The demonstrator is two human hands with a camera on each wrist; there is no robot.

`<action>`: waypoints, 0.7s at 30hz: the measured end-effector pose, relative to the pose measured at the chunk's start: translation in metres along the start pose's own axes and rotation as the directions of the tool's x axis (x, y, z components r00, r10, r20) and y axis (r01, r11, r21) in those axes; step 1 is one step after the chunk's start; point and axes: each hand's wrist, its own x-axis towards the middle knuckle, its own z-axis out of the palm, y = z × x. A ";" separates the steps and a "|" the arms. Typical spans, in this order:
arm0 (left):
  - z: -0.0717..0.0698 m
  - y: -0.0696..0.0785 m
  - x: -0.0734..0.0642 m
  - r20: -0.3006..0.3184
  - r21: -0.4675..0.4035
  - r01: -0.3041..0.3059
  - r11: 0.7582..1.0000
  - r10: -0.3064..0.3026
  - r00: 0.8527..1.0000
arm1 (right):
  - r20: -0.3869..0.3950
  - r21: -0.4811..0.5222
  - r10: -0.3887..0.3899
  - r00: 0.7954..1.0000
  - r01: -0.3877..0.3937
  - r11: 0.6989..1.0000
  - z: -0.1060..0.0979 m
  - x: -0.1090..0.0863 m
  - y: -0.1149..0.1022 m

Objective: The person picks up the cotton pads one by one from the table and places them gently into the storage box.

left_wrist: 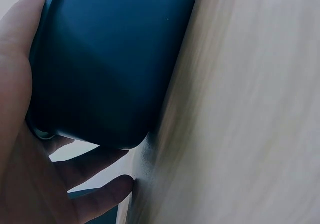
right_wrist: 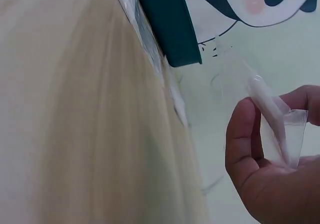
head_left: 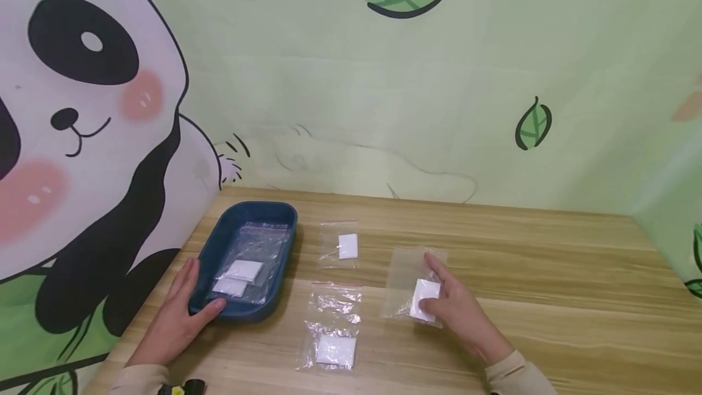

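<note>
My left hand [head_left: 178,316] grips the near left corner of a dark blue tray [head_left: 258,314]. Its thumb is at the front rim, and the other fingers lie along the outside of the left wall. Clear plastic bags with white packets [head_left: 244,270] lie inside the tray. Over the right part of the table, my right hand [head_left: 463,316] holds a clear zip bag [head_left: 399,279] with a white packet [head_left: 426,291] inside. The right wrist view shows this bag's packet [right_wrist: 270,109] edge-on between thumb and fingers, above the tabletop.
Two more clear bags lie on the wooden table [head_left: 548,267], a smaller one [head_left: 330,255] farther back and a larger one [head_left: 334,303] in front, each with a white packet. A cloth backdrop [head_left: 466,78] with a panda and leaves stands behind.
</note>
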 end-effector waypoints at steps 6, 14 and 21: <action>0.000 0.000 0.000 -0.009 0.002 -0.008 1.000 0.008 1.000 | 0.014 -0.164 -0.071 0.997 0.072 0.984 0.005 0.003 -0.012; 0.001 0.002 0.000 0.012 0.002 0.025 1.000 -0.025 1.000 | 0.172 0.167 -0.090 0.981 0.061 0.984 0.010 0.013 -0.020; 0.000 0.002 0.000 0.006 -0.006 0.018 1.000 -0.018 1.000 | 0.263 0.327 -0.102 0.959 0.011 0.945 0.020 0.019 -0.023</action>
